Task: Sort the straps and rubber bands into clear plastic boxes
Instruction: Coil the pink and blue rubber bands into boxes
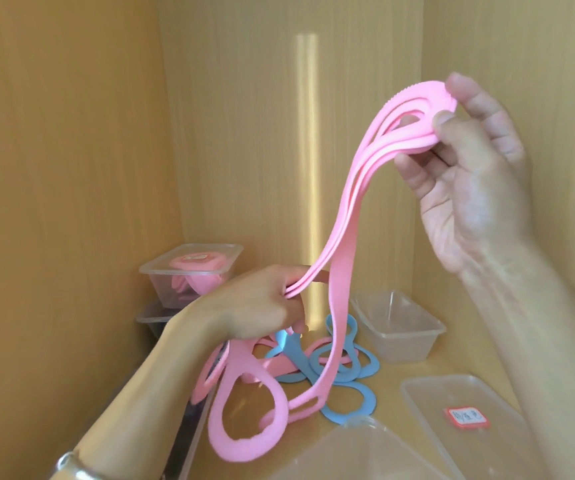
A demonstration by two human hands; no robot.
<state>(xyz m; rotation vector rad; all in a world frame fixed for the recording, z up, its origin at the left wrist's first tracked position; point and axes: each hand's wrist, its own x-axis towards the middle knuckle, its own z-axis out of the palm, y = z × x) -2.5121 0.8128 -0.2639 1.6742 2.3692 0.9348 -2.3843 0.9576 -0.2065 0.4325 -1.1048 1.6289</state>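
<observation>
Closest in, a clear plastic container point(365, 452) lies beside a red-labelled lid point(459, 396). Above them, the right hand point(469, 188) pinches the top of the pink silicone straps point(348, 202) between thumb and fingers. The left hand point(258, 306) grips them lower down. Their looped ends dangle over blue straps point(371, 367) near an open clear box point(403, 344).

- Pink straps point(335, 216): soft, rubbery, matt (fine ridges line the top edge).
- Blue straps point(372, 368): same rubbery matt look, smooth.
- Open box point(400, 329): thin clear plastic, faintly glossy.
- Lid point(452, 389): clear plastic, carrying 1 red-edged paper label point(468, 417).
- Cabinet walls point(71, 168): pale wood grain, smooth, satin.
- Wristband point(78, 471): shiny metal.
</observation>
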